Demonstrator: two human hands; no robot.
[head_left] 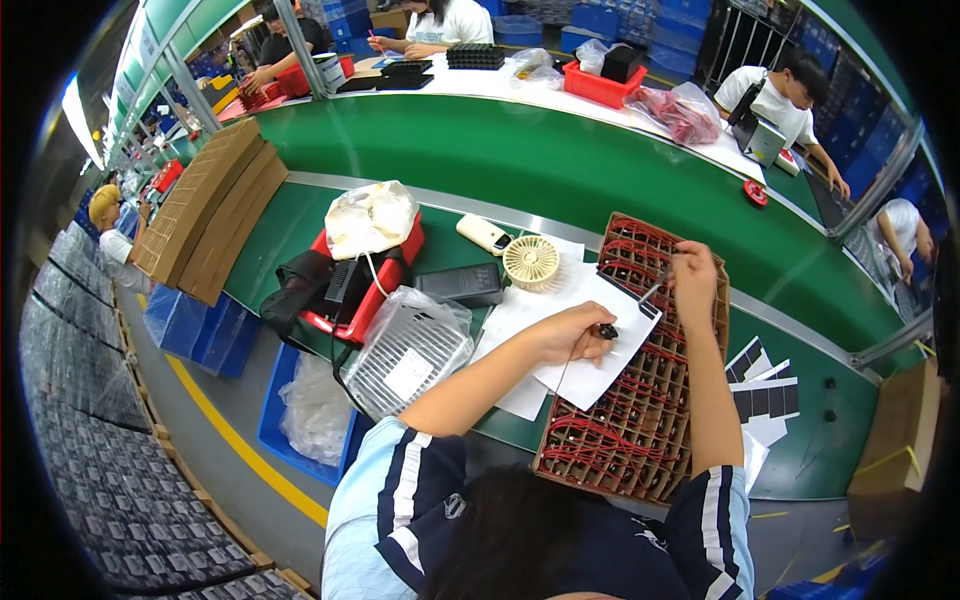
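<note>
My left hand (574, 335) is closed on a small black part (608, 331), held above white sheets of paper (585, 377). A thin dark wire seems to hang below its fingers. My right hand (693, 272) pinches a slim grey stick-like piece (652, 292), whose exact kind I cannot make out. It points down toward the black strips at the paper's upper right edge. Beneath both arms lies a cardboard divider box (612, 481), its many cells filled with red wires and small dark parts. The paper overlaps part of this box.
Left of the papers are a cream handheld fan (531, 262), a black case (461, 286), a red bin (352, 327) and a plastic-wrapped stack (408, 352). Black-and-white sheets (766, 397) lie at right. A blue crate (270, 428) holds plastic bags. Several people work across the green divider (450, 165).
</note>
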